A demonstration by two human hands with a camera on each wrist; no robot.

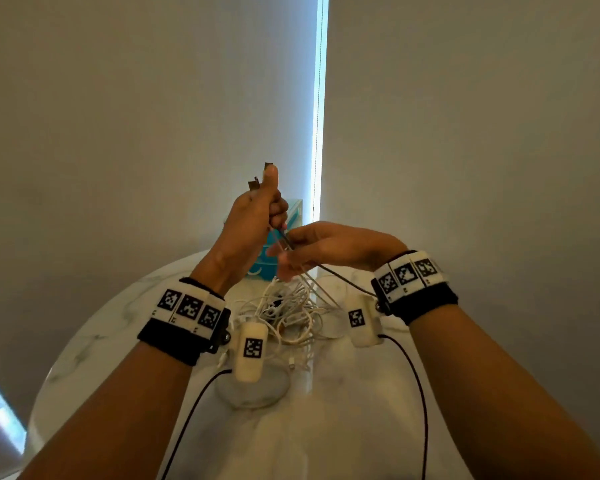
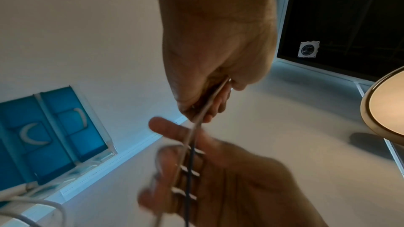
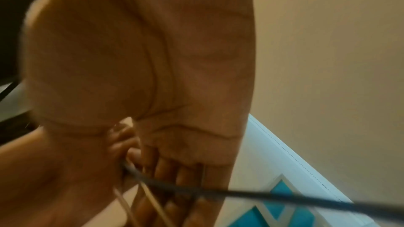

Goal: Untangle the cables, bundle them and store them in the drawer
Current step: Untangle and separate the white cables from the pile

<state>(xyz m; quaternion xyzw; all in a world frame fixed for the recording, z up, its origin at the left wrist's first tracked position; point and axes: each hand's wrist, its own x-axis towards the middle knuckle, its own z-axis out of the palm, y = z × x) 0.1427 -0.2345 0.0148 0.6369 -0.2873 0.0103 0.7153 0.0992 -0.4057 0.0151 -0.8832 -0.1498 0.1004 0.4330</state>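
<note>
My left hand (image 1: 257, 209) is raised above the table and grips a few cable ends in a fist; two metal connectors (image 1: 253, 184) stick up past the thumb. From that fist (image 2: 214, 75) a black strand and pale strands (image 2: 192, 137) run down across my right hand (image 2: 207, 170). My right hand (image 1: 312, 247) sits just below and right of the left, holding those strands between thumb and fingers (image 3: 166, 170). The black cable (image 3: 240, 191) leads off to the right. A tangle of white cables (image 1: 284, 313) lies on the table beneath both hands.
A blue drawer unit (image 1: 293, 211) with white handles (image 2: 30, 135) stands at the table's far edge against the wall, right behind the hands. The round marble table (image 1: 118, 323) has bare surface left and right of the tangle. Black leads hang from both wrist units.
</note>
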